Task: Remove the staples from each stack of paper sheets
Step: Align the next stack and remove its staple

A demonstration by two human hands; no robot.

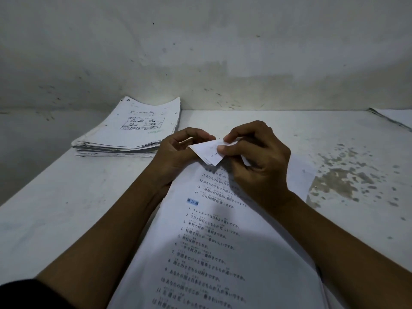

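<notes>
Grip of the right hand (256, 161) pinches the folded-back top corner (209, 152) of a white printed paper stack (223, 241); the left hand (178, 150) grips that corner from nine o'clock. Small dark marks on the fold, perhaps staple legs (214, 154), sit just at nine o'clock of the right thumb. Blur hides the staple itself; another paper pile (133, 130) rests on the white surface (55, 208) at ten o'clock

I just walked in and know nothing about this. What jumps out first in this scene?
In the middle, the left hand and right hand pinch the folded-back corner of a white stapled stack of printed sheets that runs toward the viewer. Behind the left hand, by the stained wall, sits a thick, curled pile of worn white papers. The white table has flaking patches on the right.
</notes>
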